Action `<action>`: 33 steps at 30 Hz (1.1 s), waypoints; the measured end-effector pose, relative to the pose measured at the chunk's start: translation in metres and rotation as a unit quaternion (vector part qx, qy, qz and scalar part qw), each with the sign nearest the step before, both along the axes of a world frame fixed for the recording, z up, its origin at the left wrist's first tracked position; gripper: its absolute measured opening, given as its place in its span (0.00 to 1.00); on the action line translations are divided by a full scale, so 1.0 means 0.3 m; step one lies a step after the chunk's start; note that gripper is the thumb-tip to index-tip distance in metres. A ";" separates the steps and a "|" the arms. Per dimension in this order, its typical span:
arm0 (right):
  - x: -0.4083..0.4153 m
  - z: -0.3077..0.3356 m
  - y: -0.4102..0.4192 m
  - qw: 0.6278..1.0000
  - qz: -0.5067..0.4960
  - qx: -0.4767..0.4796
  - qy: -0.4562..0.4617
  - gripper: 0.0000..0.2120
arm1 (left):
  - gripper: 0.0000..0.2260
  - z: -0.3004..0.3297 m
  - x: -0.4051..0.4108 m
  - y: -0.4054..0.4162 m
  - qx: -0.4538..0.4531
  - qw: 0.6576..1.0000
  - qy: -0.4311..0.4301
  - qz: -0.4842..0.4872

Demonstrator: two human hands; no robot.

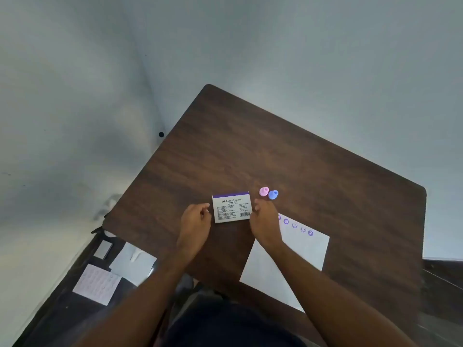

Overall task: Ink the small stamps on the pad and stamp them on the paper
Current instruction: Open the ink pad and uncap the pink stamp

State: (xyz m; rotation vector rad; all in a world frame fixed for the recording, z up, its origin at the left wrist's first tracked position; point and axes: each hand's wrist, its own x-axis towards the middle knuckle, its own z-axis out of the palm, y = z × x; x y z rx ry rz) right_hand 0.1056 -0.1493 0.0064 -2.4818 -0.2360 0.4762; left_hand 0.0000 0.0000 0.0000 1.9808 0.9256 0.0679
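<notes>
Reaching forward from the near edge, both bare forearms converge on the stamp pad (pixel 231 207), a closed white box with a purple strip and printed label that lies flat on the dark wooden surface (pixel 250 146). The left hand (pixel 194 222) sits just left of the box, fingers loosely curled, its fingertips close to the box's left edge but holding nothing. The right hand (pixel 264 220) is at the box's right edge, fingers bent down toward it; whether it grips the box cannot be told.

Just beyond the right hand stand two small stamps, a pink stamp (pixel 263 191) and a blue stamp (pixel 273 194), touching side by side. The white paper (pixel 295 261) lies to the right under the right forearm, with a row of purple prints (pixel 295 225) along its far edge.
</notes>
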 end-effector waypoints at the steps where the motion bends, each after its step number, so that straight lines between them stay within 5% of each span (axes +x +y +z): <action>1: 0.001 -0.005 0.000 0.999 -0.024 -0.004 0.022 0.08 | 0.12 -0.002 0.004 0.003 -0.003 1.000 0.007 -0.003; 23: 0.036 -0.064 -0.006 0.994 -0.063 -0.002 0.086 0.08 | 0.12 -0.051 -0.016 -0.036 -0.019 0.999 0.023 -0.034; 33: 0.063 -0.001 -0.019 0.989 -0.051 0.090 0.102 0.16 | 0.10 -0.001 0.025 -0.010 -0.205 0.973 -0.020 0.100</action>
